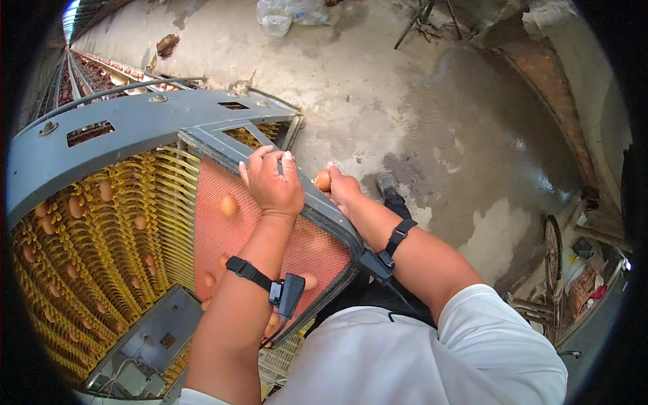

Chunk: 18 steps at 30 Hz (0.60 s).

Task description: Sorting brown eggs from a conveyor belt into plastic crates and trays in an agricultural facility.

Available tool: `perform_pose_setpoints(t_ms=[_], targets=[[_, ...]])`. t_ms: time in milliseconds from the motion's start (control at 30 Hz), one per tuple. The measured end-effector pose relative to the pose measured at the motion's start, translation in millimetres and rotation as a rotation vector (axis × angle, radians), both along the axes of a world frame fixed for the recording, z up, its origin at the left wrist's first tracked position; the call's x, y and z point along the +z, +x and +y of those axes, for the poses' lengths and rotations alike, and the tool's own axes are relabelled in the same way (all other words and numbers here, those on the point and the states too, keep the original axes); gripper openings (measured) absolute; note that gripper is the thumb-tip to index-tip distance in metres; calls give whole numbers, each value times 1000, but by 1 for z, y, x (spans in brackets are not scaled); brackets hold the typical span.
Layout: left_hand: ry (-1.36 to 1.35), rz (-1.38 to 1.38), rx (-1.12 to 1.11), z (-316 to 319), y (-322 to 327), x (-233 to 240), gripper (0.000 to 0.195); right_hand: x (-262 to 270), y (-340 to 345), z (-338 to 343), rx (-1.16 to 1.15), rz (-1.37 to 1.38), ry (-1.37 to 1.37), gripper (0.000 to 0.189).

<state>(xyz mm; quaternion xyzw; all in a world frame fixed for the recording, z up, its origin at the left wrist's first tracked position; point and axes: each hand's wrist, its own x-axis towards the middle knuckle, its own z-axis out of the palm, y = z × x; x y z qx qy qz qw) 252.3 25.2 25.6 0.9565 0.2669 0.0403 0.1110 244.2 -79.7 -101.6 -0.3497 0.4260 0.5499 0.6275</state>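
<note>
My right hand (344,186) holds a brown egg (323,180) just beyond the grey metal rim (324,205) of an egg-collecting machine. Over the same rim, to the left, is my left hand (275,177), its fingers bent and apart, with no egg visible in it. Below the hands lies the red mesh surface (217,187) of the machine's tray. One brown egg (229,206) rests there, left of my left hand. Several more eggs, among them one (305,281) near the lower rim, lie around my left forearm, which partly hides them.
Yellow plastic egg conveyor fingers (101,243) carry several eggs at left. A grey metal frame (167,109) crosses above them. Long rows with eggs recede at upper left. On the concrete floor (354,101) are a plastic bag (276,17) and wet patches. A spoked wheel (553,268) stands at right.
</note>
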Motion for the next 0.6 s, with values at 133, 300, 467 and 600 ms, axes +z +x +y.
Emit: perform_pose_setpoints(t_ms=[133, 300, 467, 600], targets=[[6, -5, -22, -2, 5, 0, 17, -28, -11, 3, 236, -158, -96, 59], [35, 1, -18, 1, -5, -1, 20, -2, -5, 1, 158, -75, -82, 64], [47, -3, -30, -2, -1, -1, 19, -12, -4, 2, 227, -86, -159, 68], [23, -8, -32, -4, 1, -2, 18, -1, 1, -5, 356, -198, -267, 69]])
